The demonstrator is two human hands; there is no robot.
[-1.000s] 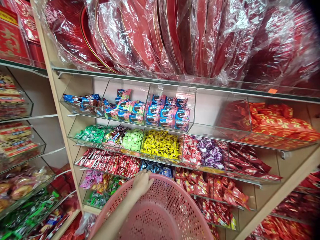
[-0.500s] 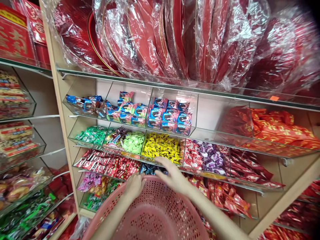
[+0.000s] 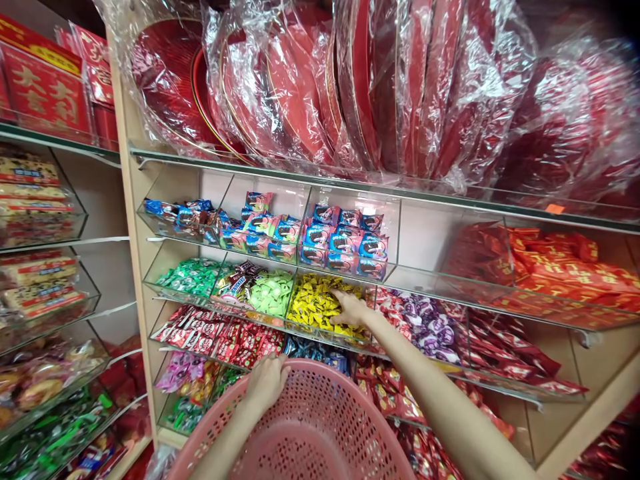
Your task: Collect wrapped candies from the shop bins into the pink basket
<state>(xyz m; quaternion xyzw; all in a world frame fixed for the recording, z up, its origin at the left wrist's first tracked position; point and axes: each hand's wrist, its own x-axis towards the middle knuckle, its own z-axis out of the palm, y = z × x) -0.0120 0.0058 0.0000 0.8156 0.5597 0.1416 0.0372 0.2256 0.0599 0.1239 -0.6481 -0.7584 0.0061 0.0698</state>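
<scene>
My left hand (image 3: 267, 381) is closed over the far rim of a pink plastic basket (image 3: 295, 440) full of small holes. Nothing lies in the part of the basket that shows. My right hand (image 3: 353, 310) reaches over the front of a clear bin, its fingers spread apart at the yellow-wrapped candies (image 3: 317, 300). No candy shows in its grasp. Left of that bin are light green candies (image 3: 273, 291) and Snickers bars (image 3: 240, 285); to its right lie purple-and-white candies (image 3: 430, 327).
Blue-and-pink biscuit packs (image 3: 345, 243) fill bins one tier up, with orange packets (image 3: 560, 260) farther right. Red plastic-wrapped trays (image 3: 300, 87) stand on the glass shelf (image 3: 350, 183) above. Another rack with packaged snacks (image 3: 40, 280) is at left.
My right hand has moved from above the basket's rim forward and up to the yellow candies. My left hand stays on the rim. The view has shifted slightly.
</scene>
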